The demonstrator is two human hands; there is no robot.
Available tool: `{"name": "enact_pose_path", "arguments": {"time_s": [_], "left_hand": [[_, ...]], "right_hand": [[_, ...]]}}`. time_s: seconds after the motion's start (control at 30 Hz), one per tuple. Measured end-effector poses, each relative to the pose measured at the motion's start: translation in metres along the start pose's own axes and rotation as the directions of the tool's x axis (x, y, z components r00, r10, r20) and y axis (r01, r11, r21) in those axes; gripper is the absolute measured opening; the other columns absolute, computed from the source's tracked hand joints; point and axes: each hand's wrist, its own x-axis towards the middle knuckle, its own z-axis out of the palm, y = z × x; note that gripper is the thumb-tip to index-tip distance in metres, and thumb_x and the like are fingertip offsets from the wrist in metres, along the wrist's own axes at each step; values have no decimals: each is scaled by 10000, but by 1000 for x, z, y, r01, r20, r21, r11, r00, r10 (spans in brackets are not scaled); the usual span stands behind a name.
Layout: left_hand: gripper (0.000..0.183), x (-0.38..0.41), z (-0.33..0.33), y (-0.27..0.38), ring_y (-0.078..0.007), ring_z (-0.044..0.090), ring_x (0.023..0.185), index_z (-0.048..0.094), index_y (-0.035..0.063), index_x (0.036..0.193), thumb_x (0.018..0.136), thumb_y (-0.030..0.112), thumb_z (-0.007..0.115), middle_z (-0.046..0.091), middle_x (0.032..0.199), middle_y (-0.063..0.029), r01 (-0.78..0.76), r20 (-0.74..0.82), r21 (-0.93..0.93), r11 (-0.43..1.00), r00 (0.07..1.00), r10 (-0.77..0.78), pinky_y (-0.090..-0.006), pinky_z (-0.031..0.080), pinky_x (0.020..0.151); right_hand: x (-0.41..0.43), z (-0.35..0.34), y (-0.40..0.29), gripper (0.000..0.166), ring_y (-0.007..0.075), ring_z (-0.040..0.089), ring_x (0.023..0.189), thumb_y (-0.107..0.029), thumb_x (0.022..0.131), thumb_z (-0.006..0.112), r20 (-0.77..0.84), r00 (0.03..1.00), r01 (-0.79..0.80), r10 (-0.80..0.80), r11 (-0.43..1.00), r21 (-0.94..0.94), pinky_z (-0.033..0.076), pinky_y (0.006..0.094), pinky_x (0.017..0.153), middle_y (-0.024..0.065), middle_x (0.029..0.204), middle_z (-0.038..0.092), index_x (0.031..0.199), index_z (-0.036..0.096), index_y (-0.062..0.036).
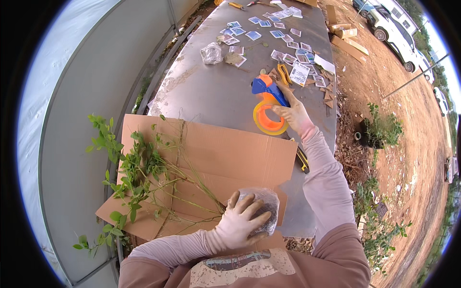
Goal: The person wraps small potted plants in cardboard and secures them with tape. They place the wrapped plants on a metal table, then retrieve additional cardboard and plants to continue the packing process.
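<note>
My left hand (243,219), in a pale glove, lies with fingers spread over a plastic-wrapped root ball (272,205). From this ball, thin stems with green leaves (144,154) reach out to the left. Under the plant is an unfolded cardboard box (230,140), creased and lying on a metal table (219,93). Beyond the cardboard, my right hand (296,113) grips the handle of a blue and orange tape dispenser (268,88). A wide roll of tape (271,120) sits in the dispenser. A yellow and black utility knife (302,160) lies beside the cardboard, below my right forearm.
Small printed cards (254,35) are scattered over the table's far part. Among them lie a crumpled plastic ball (211,53), yellow-handled pruners (284,73) and a printed label sheet (300,73). Cardboard scraps (327,95) line the right edge. A grey panel (93,118) stands left.
</note>
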Motion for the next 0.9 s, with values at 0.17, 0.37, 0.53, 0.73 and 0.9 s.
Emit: {"name": "enact_pose_path", "arguments": {"time_s": [0.17, 0.37, 0.53, 0.73, 0.9], "left_hand": [[332, 37, -34, 5, -211, 587, 825, 666, 33, 1026, 914, 345, 661, 634, 924, -96, 393, 6, -514, 762, 890, -455, -346, 486, 786], [440, 88, -34, 21, -97, 510, 720, 667, 6, 1035, 1027, 411, 497, 593, 826, -10, 558, 504, -830, -6, 745, -437, -254, 440, 671], [315, 106, -12, 6, -99, 555, 776, 686, -32, 1039, 970, 238, 540, 633, 825, -19, 684, 487, -633, 362, 716, -500, -267, 465, 714], [379, 101, -9, -104, -220, 659, 892, 696, 1, 1020, 957, 343, 545, 710, 930, -102, 752, 344, 159, 639, 565, -750, -354, 507, 822], [491, 88, 15, -115, -318, 664, 1101, 700, 38, 1139, 961, 449, 498, 708, 1112, -169, 293, 661, 597, 747, 348, -665, -413, 519, 918]], "right_hand": [[-156, -22, -27, 894, 176, 550, 1200, -128, 765, 811, 88, 993, -89, 73, 976, 200, 446, 343, 1027, 85, 1423, 499, 1517, 344, -2], [-265, -22, -11, 926, 212, 487, 1316, -130, 695, 814, 57, 997, 57, -47, 977, -207, 346, 341, 1126, 130, 1407, 525, 1504, 377, -23], [-287, -45, -8, 823, 241, 588, 1055, -66, 703, 815, 177, 984, 98, -29, 914, -394, 460, 335, 969, 139, 1141, 573, 1457, 484, -60], [-246, -102, 35, 689, 260, 597, 1122, -131, 813, 730, 185, 947, -204, 262, 937, -283, 452, 351, 1027, 153, 1200, 611, 1460, 494, -89], [-212, -90, 61, 677, 313, 607, 1120, -178, 817, 723, 320, 893, -31, 317, 751, -659, 449, 373, 1039, 200, 1253, 620, 1452, 501, -101]]}}
